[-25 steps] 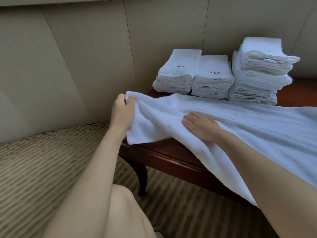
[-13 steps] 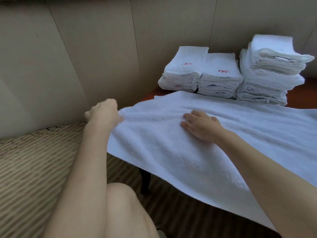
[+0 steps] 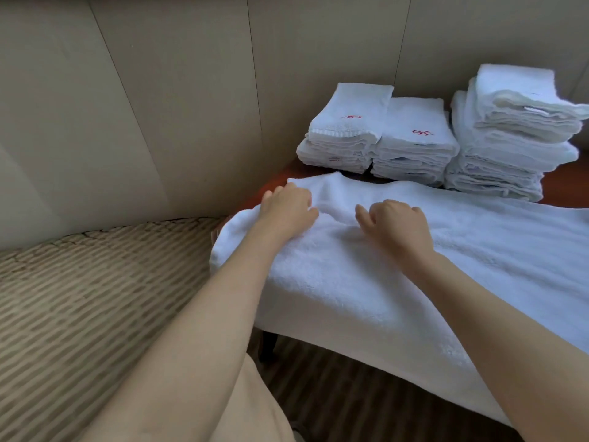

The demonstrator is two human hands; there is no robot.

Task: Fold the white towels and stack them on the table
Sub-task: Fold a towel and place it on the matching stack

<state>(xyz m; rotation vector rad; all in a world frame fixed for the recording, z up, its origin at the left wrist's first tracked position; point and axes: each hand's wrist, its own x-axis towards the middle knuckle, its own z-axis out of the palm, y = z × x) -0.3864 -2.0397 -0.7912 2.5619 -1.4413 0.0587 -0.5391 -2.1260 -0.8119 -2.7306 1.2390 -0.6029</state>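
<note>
A large white towel lies spread over the dark wooden table, and its near edge hangs over the front. My left hand rests flat on the towel's far left corner, fingers stretched out. Close to its right, my right hand sits on the towel with knuckles raised and fingertips down on the cloth; I see no fold pinched in it. Behind the towel stand three stacks of folded white towels: a left stack, a middle stack and a taller right stack.
Beige padded wall panels close off the table's back and left. Striped carpet covers the floor at left. A table leg shows below the towel, and my knee is at the bottom.
My left hand let go of the towel's left end, which it had pulled out leftward, and now lies flat on that corner. The right hand's fingers bent up from flat.
</note>
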